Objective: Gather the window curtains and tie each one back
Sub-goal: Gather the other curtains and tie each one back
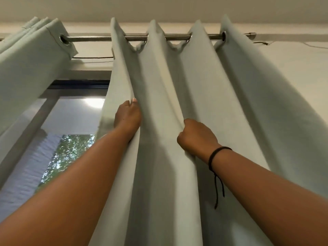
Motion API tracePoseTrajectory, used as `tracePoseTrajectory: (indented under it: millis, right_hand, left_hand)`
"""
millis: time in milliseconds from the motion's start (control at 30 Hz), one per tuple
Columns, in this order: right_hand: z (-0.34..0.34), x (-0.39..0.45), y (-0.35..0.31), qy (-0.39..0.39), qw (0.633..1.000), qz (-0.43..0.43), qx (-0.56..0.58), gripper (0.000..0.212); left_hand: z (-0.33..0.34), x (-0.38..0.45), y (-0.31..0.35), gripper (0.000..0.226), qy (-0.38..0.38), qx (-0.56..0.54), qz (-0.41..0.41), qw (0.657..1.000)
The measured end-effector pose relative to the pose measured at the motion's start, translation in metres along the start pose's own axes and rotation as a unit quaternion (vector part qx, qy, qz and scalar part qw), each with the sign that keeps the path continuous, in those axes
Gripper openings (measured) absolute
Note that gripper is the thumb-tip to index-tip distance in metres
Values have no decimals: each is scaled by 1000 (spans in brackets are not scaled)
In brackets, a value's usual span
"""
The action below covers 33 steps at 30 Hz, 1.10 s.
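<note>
Head view looked up at the window [71, 121]. Right curtain [239, 107] hung from the rod [92, 38] by metal rings, spread in several deep folds across the right half of frame. Left curtain [30, 68] was already bunched at the rod's left end, with glass showing between the two.

Left hand [127, 118] was on the right curtain's inner edge fold, fingers [134, 100] pinched together on the cloth, thumb on the near side. Right hand [197, 137] sat lower and further right, fist curled tight round the next fold, fabric bunched inside it. Black cord bracelet [215, 155] on the right wrist, its loose ends dangling.

Both arms were raised. Rod end cap [250, 34] was visible at far right against the wall [292, 55].
</note>
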State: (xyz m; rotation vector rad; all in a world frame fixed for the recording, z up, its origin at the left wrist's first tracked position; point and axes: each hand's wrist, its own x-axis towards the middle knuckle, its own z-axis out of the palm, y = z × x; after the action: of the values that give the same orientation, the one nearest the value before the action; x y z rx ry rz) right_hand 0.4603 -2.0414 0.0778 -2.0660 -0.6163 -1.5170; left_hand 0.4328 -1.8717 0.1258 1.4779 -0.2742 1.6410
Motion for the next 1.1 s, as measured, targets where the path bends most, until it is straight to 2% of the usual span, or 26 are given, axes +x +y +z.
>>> tracePoseTrajectory:
  millis: [167, 233, 300, 433, 500, 533, 600, 633, 700, 733, 767, 800, 833, 900, 933, 1000, 1100]
  right_hand:
    - [-48, 2, 57, 24, 999, -18, -37, 4]
    - [-63, 6, 74, 41, 998, -21, -48, 11]
    - [-78, 9, 88, 61, 995, -29, -67, 21]
    - [-110, 14, 99, 64, 994, -27, -85, 24]
    - [-121, 14, 99, 34, 998, -17, -40, 22]
    - [-125, 12, 96, 20, 1000, -12, 8, 27]
    - [-128, 10, 90, 45, 996, 17, 80, 48]
    - [-126, 13, 90, 93, 994, 40, 41, 61]
    - [-122, 19, 91, 157, 977, 112, -97, 88]
    - [-118, 21, 86, 142, 975, 138, -98, 98]
    - [-112, 26, 83, 110, 980, 155, -49, 104]
    - [-105, 30, 76, 77, 985, 152, 9, 98]
    - [-97, 35, 68, 54, 989, 131, 32, 79]
    - [-79, 42, 45, 69, 994, 86, -4, 29]
    - [-68, 44, 28, 83, 993, 72, -31, 17]
    - [-45, 51, -10, 85, 994, 45, -56, 11]
    - [-20, 67, -69, 120, 991, 19, -62, 24]
  left_hand:
    - [75, -28, 63, 38, -36, -149, -14, 988]
    - [94, -36, 90, 32, -48, -189, -18, 981]
    - [113, -48, 115, 29, -76, -207, -19, 975]
    - [149, -74, 148, 25, -184, -192, -6, 964]
    - [148, -76, 142, 32, -209, -208, -38, 955]
    - [143, -75, 137, 34, -214, -193, -25, 957]
    - [125, -68, 122, 37, -191, -175, -35, 965]
    - [115, -63, 113, 42, -193, -154, -48, 968]
    - [95, -54, 94, 69, -203, -93, -72, 972]
    - [82, -48, 84, 83, -198, -54, -67, 976]
    - [69, -45, 77, 92, -183, -9, -49, 982]
    - [55, -40, 68, 95, -163, 38, -15, 986]
    - [41, -37, 61, 94, -149, 79, 22, 985]
    - [14, -31, 48, 93, -154, 146, 73, 975]
    - [1, -28, 42, 97, -165, 165, 88, 969]
    - [-23, -22, 33, 108, -187, 174, 99, 962]
    - [-53, -12, 26, 109, -192, 179, 108, 959]
